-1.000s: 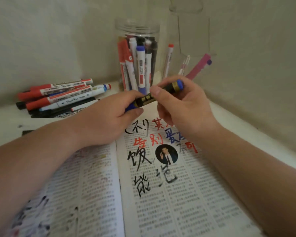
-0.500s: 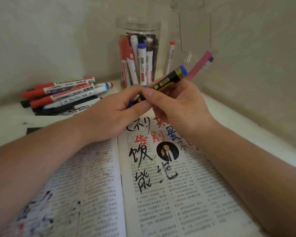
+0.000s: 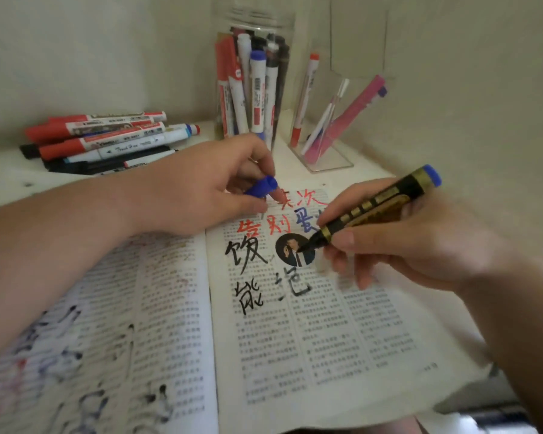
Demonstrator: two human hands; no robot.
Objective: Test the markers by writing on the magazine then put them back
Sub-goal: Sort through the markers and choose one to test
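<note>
**Q:** Grip status, right hand (image 3: 398, 242)?

**A:** Closed round the black-and-gold marker (image 3: 373, 206) in a writing hold. Pinched low on the barrel, close to the nib, for stroke control. Tilted with the blue tail end up and to the right and the nib down over the round photo on the right-hand page of the magazine (image 3: 326, 339). Cannot confirm nib contact with the paper: too blurred at that point.

**Q:** Left hand (image 3: 201, 189)?

**A:** Pinches the blue cap (image 3: 262, 187) between thumb and fingers. Rests near the top of the same page, beside the red characters. Probably kept there to steady the open spread and to have the cap ready for recapping.

**Q:** Stage of the task?

**A:** Judged as a test stroke about to begin or just beginning. Recapping and return not yet done.

**Q:** Return location?

**A:** Two candidates: the clear jar (image 3: 254, 73) at the back, packed with upright markers, or the loose pile (image 3: 107, 139) lying on the worktop (image 3: 0, 170) to the left. Not decidable from this view. Advise recapping first, to avoid ink on the other barrels.
</note>
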